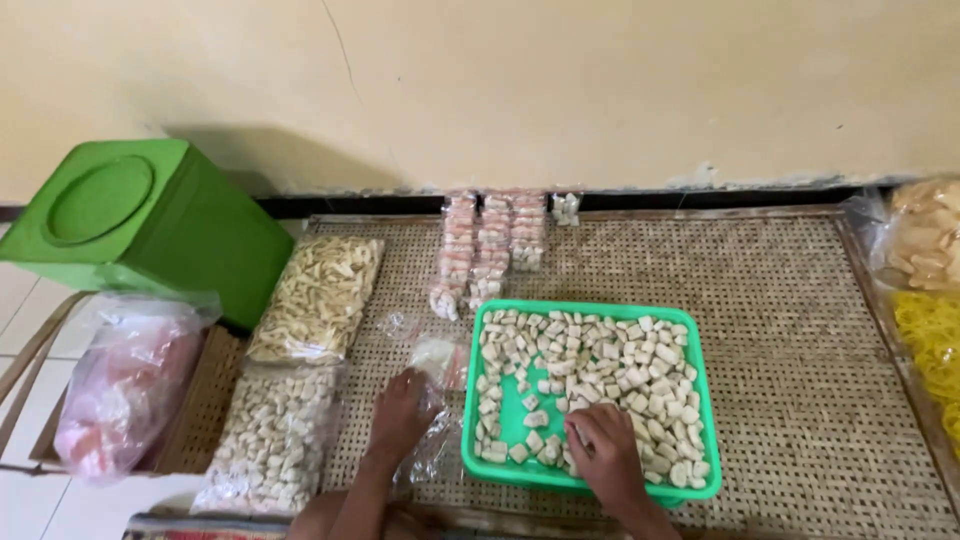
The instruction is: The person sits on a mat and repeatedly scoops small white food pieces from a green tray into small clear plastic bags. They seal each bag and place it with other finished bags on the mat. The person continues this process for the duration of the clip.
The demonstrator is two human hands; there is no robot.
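Reaching into the green tray (700, 400), the right hand (605, 445) curls its grip over white pieces (590, 365); the left hand (400, 410) pinches a clear bag (435, 440)

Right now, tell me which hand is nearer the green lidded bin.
Left. The left hand rests on a clear plastic bag on the mat, closer to the green bin at far left. The right hand is inside the green tray, farther right.
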